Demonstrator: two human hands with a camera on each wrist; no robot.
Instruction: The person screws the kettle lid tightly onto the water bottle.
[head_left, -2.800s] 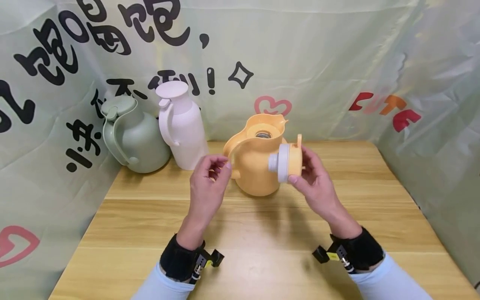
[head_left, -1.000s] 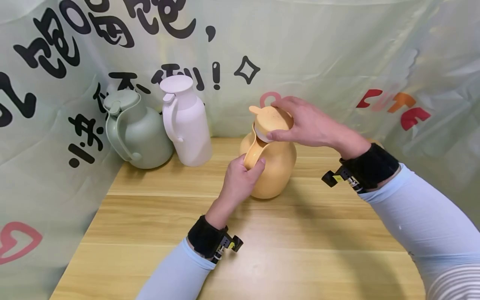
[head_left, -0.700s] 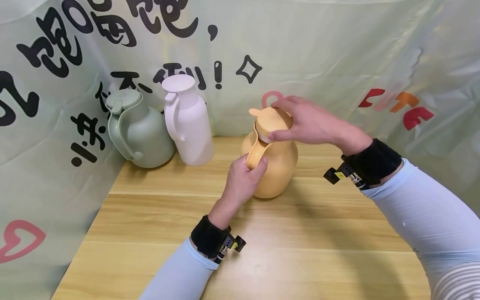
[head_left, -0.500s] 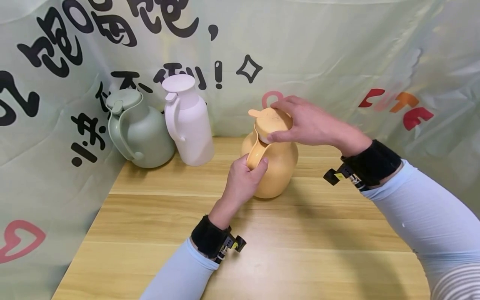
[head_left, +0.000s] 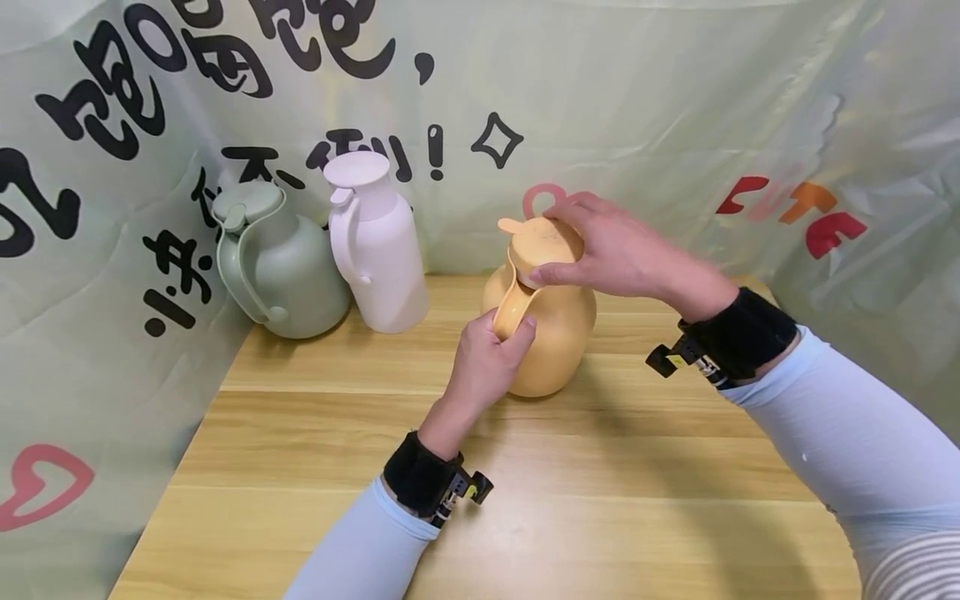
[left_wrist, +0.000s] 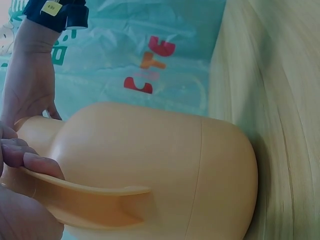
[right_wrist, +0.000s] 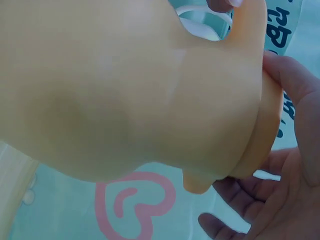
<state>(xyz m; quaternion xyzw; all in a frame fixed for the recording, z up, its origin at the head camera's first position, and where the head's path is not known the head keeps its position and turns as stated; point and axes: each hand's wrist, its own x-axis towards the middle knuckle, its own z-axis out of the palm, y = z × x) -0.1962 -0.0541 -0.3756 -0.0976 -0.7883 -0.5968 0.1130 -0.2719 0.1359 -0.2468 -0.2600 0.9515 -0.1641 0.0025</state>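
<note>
An orange-yellow thermos jug (head_left: 555, 342) stands upright on the table, its lid (head_left: 547, 240) sitting in the mouth with its tab pointing left. My right hand (head_left: 618, 250) grips the lid from the right, thumb in front and fingers behind. Curled round the handle (head_left: 512, 308) is my left hand (head_left: 483, 358), thumb on the near side. In the left wrist view, the jug body (left_wrist: 135, 145) fills the middle, the handle's lower end below the fingers. The right wrist view shows the lid's edge (right_wrist: 270, 110) just above the jug's rim, thumb and fingers at opposite sides.
On the left at the back stand a grey-green jug (head_left: 288, 271) and a taller pale pink jug (head_left: 382, 258). Behind them hangs a printed cloth backdrop (head_left: 637, 125). The wooden tabletop (head_left: 322, 450) runs forward beneath both arms.
My right hand has brought the lid from a sideways hold beside the jug onto its mouth, and the lid now sits lower. My left hand has taken the handle. The jug has turned.
</note>
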